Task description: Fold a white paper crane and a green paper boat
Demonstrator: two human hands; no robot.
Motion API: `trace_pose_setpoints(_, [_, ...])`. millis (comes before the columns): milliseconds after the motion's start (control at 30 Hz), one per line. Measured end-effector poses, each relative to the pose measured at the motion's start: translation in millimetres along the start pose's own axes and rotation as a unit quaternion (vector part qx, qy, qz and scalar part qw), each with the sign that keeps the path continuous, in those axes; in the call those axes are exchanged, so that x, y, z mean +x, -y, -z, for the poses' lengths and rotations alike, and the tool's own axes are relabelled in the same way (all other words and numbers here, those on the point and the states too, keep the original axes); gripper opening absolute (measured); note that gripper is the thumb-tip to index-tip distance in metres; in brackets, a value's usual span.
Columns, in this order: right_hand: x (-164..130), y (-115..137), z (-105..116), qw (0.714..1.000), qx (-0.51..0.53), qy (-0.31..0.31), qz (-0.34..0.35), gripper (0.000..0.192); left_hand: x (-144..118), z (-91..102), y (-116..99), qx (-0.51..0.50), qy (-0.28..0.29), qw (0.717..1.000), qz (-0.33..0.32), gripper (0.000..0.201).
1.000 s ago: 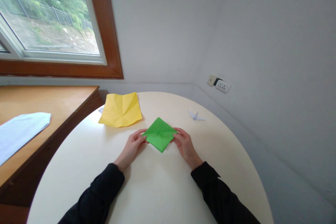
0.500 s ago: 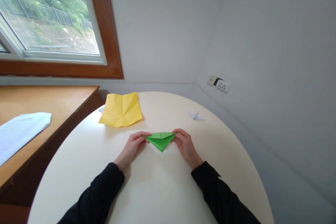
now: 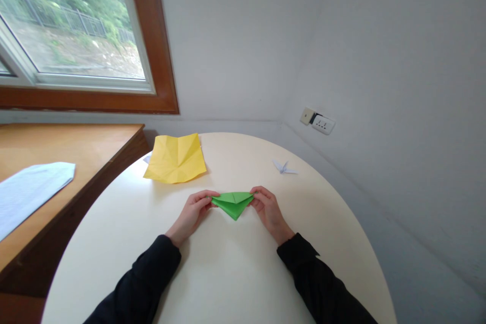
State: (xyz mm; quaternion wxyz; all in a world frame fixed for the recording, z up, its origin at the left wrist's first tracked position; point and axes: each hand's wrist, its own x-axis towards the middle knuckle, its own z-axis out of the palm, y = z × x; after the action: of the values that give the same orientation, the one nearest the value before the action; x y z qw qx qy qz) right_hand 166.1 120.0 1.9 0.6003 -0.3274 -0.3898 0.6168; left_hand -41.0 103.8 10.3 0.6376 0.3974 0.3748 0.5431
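Note:
Between my hands is a folded piece of green paper (image 3: 234, 204), with a straight upper edge and a point toward me. My left hand (image 3: 194, 211) pinches its left corner between thumb and fingers. At the opposite corner, my right hand (image 3: 268, 211) grips the paper in the same way. The upper flap stands a little apart from the layer beneath it. Fingertips hide both outer corners.
A creased yellow sheet (image 3: 176, 159) lies at the back left of the round white table (image 3: 228, 273). A small white folded-paper figure (image 3: 284, 167) rests at the back right. To the left, a wooden desk (image 3: 87, 136) bears a pale blue cloth-like item (image 3: 34, 192).
Both hands keep hold of the green paper in almost the same place. Its upper flap looks slightly more raised from the lower layer.

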Motion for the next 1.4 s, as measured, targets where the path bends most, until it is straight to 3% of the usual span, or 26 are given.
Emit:
trace_pose_setpoints(700, [2.6,-2.0,2.0,1.0,0.008,0.009,-0.006,0.007,-0.2,-0.6,0.2,0.013,-0.006,1.0,-0.014,0.013])
trace_pose_setpoints(833, [1.9,-1.4,0.6,1.0,0.003,0.006,0.0,0.013,1.6,0.8,3.0,0.039,-0.003,0.999,-0.024,0.021])
trace_pose_setpoints(1233, [1.2,-6.9,1.7,0.996,-0.087,-0.001,0.016,0.009,3.6,5.6,7.3,0.099,0.0,0.994,-0.047,0.023])
trace_pose_setpoints(1400, [2.0,-9.2,3.5,0.99,-0.14,0.004,0.02,0.023,3.3,5.4,6.9,0.089,-0.012,0.994,-0.057,0.026])
